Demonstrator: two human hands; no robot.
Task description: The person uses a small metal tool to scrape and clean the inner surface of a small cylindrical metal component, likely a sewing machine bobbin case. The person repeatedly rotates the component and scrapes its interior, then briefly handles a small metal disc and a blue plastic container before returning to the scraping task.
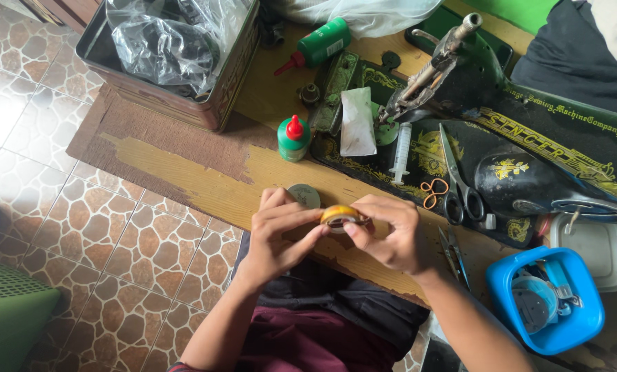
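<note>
My left hand [275, 233] and my right hand [390, 231] meet over the near edge of a worn wooden table [205, 180]. Between their fingertips they hold a small round yellow-orange roll [339, 215], like a spool or tape roll. A small round grey lid [304, 195] lies on the table just behind my left hand. Beyond the hands stands a black sewing machine [529, 148] with gold decoration.
Two green bottles with red caps, one upright [294, 138] and one lying [320, 44], a syringe [401, 151], black scissors [458, 194], a blue tub [549, 302], a white container [598, 248] and a metal tin holding plastic bags [174, 58] sit on the table. Tiled floor lies left.
</note>
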